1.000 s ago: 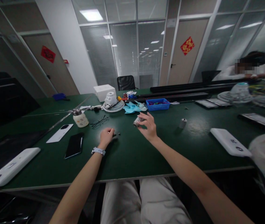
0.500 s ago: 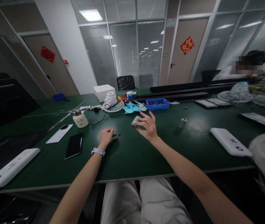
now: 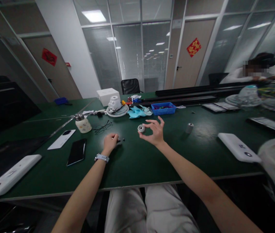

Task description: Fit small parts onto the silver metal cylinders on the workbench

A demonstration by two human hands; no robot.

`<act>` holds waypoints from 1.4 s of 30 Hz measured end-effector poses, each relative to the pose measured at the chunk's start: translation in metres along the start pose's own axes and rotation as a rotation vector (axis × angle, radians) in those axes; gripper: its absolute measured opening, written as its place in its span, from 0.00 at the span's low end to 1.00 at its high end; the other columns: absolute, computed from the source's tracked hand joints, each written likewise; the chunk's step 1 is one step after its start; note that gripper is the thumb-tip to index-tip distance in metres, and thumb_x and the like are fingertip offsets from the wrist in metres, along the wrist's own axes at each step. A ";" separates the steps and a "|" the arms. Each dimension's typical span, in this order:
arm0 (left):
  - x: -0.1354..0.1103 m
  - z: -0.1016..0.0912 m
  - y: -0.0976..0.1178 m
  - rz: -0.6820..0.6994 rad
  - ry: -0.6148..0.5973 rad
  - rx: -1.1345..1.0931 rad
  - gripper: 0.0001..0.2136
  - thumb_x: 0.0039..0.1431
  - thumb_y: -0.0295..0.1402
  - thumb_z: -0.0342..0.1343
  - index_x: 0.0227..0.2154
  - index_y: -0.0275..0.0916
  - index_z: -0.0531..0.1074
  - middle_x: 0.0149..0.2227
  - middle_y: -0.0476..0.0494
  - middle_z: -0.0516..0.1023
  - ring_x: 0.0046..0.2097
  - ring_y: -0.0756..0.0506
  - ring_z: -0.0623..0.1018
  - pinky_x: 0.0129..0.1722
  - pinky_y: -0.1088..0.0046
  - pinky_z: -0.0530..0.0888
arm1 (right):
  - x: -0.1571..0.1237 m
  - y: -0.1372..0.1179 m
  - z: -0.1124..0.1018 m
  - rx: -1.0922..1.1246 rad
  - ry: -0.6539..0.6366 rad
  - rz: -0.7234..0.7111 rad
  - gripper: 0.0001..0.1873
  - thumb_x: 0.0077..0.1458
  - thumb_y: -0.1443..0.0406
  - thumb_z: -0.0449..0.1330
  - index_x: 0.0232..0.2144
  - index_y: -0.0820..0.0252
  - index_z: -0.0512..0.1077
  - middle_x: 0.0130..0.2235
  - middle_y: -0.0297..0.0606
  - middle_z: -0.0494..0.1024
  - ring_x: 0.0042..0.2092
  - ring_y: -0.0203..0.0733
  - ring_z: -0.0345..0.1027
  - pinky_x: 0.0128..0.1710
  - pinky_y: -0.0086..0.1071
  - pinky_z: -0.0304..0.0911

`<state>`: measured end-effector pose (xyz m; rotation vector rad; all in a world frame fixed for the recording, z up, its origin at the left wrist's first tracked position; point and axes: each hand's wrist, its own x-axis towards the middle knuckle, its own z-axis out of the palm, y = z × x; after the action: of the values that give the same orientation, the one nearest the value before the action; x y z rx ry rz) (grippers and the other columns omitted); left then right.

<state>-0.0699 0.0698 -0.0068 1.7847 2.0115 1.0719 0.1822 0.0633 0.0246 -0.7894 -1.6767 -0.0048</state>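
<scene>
My right hand is raised over the green table, pinching a short silver metal cylinder between thumb and fingertips. The cylinder's round end, with a ringed face and a hole at its centre, is turned towards me. Closed and low at the tabletop is my left hand, wearing a watch; what its fingers hold, if anything, is too small to make out. A tiny dark piece lies just right of it. Another silver cylinder stands upright to the right of my right hand.
Behind my hands lie a blue tray, light-blue fan blades and a white fan part. On the left are glasses, a cream jar and a dark phone. A white power bank lies right, near a seated person.
My right hand has turned the silver cylinder from side-on to end-on, so its round face now shows. My left hand has stayed in place.
</scene>
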 end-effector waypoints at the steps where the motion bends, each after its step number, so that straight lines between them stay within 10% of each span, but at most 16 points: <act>1: 0.000 0.000 0.000 0.001 -0.001 -0.004 0.15 0.50 0.39 0.45 0.20 0.38 0.73 0.26 0.45 0.76 0.31 0.45 0.73 0.30 0.73 0.64 | 0.000 0.000 0.000 0.001 0.002 0.009 0.14 0.38 0.59 0.67 0.30 0.48 0.71 0.36 0.32 0.78 0.48 0.50 0.69 0.63 0.56 0.30; 12: 0.000 0.000 -0.001 0.007 0.002 -0.015 0.15 0.50 0.38 0.45 0.20 0.38 0.73 0.26 0.45 0.77 0.32 0.45 0.73 0.32 0.73 0.65 | -0.002 -0.002 0.004 0.182 0.048 0.167 0.15 0.39 0.63 0.67 0.32 0.50 0.69 0.43 0.33 0.77 0.49 0.48 0.69 0.62 0.57 0.33; 22: 0.002 0.002 -0.004 0.024 0.007 0.023 0.16 0.51 0.40 0.44 0.20 0.38 0.73 0.25 0.45 0.76 0.32 0.45 0.73 0.31 0.73 0.64 | 0.014 0.013 0.018 0.949 0.342 0.901 0.17 0.37 0.66 0.69 0.28 0.57 0.64 0.35 0.34 0.77 0.41 0.40 0.74 0.48 0.37 0.66; 30: 0.004 0.004 -0.007 0.032 0.001 0.026 0.16 0.51 0.40 0.44 0.21 0.38 0.74 0.25 0.45 0.77 0.32 0.45 0.73 0.31 0.73 0.64 | 0.015 0.016 0.011 1.313 0.055 1.318 0.12 0.55 0.55 0.57 0.29 0.57 0.69 0.25 0.31 0.75 0.24 0.31 0.69 0.32 0.30 0.69; 42: 0.001 0.001 -0.002 0.005 -0.010 0.002 0.16 0.51 0.39 0.45 0.21 0.38 0.73 0.24 0.46 0.76 0.32 0.45 0.73 0.30 0.73 0.64 | 0.016 0.005 0.000 1.472 -0.190 1.321 0.14 0.54 0.54 0.56 0.27 0.58 0.70 0.15 0.26 0.66 0.18 0.30 0.59 0.31 0.31 0.68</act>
<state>-0.0709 0.0707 -0.0084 1.7933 2.0037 1.0614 0.1838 0.0755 0.0366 -0.5273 -0.6207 1.9736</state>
